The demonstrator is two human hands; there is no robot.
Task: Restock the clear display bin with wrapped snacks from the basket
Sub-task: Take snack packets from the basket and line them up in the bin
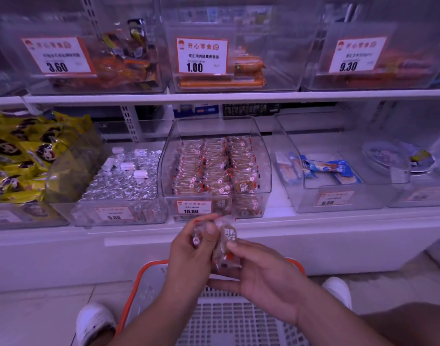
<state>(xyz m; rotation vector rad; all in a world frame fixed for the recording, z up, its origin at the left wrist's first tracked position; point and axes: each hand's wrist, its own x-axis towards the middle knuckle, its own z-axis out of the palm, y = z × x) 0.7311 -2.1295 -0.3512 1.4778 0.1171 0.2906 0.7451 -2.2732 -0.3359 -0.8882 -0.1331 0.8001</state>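
Both hands meet just in front of the clear display bin (215, 161), below its 10.80 price tag (194, 207) and above the basket (223, 313). Left hand (189, 253) is curled round a small clump of wrapped snacks (215, 242), thumb pressed across the top. Right hand (261, 273) pinches the same clump from the other side, thumb on the printed wrapper, remaining fingers loosely extended underneath. Both forearms come up from the bottom edge, wrists bent inward toward each other.

Bin itself looks nearly full: three tidy rows of snacks, a few loose ones at the front.

Risks, as I read it:
- Slick film, several pieces in one grip; one could squirt out during the hand-off and fall back into the basket or onto the floor.
- Little headroom in the bin; dropping the clump on top could knock the rows askew or spill over the low front wall.
- Squeezing too hard may crush the contents.

Basket floor directly under the hands looks bare; the rest is hidden.
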